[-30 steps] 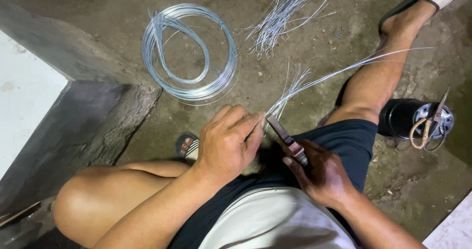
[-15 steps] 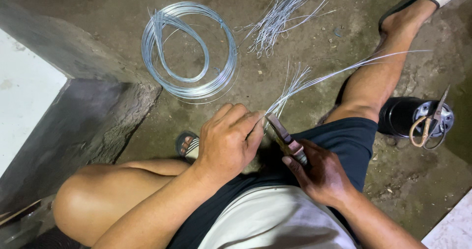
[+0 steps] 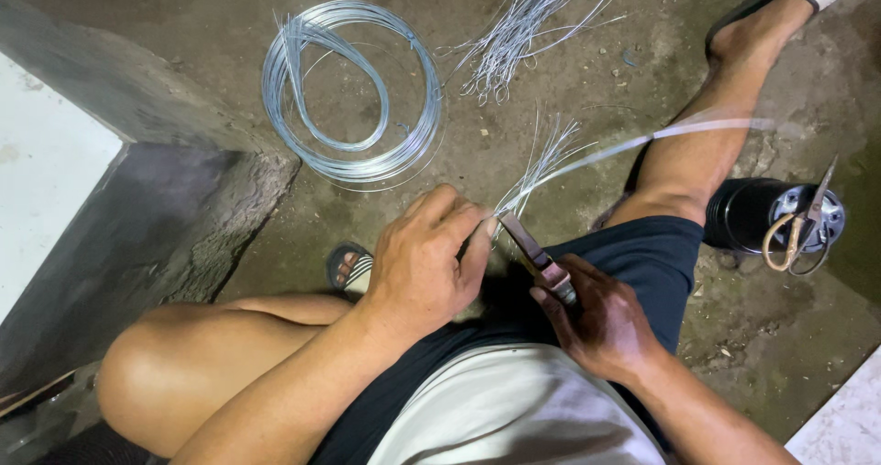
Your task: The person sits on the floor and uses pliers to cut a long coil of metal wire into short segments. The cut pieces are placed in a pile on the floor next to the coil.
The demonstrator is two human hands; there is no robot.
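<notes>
**Two hands at a bundle of wire strands**

Two hands meet above the person's lap. The left hand (image 3: 424,261) has its fingers (image 3: 477,245) curled and pressed together around the near end of a bundle of thin wire strands (image 3: 541,167). The right hand (image 3: 601,323) is wrapped around the handles of a pair of pliers (image 3: 537,256), whose nose points up-left and meets the strands right at the left fingertips; whether the nose is biting the wire cannot be told. From there the strands fan out over the concrete floor (image 3: 587,70), and one long, blurred strand runs right across the person's shin. Further right, a dark round can (image 3: 748,215) stands on the floor beside the knee, with scissors (image 3: 798,226) lying on its top. Beyond the hands lies a coil of silvery wire (image 3: 353,93), and beside it, farther still, a loose heap of cut wire pieces (image 3: 523,33).
</notes>
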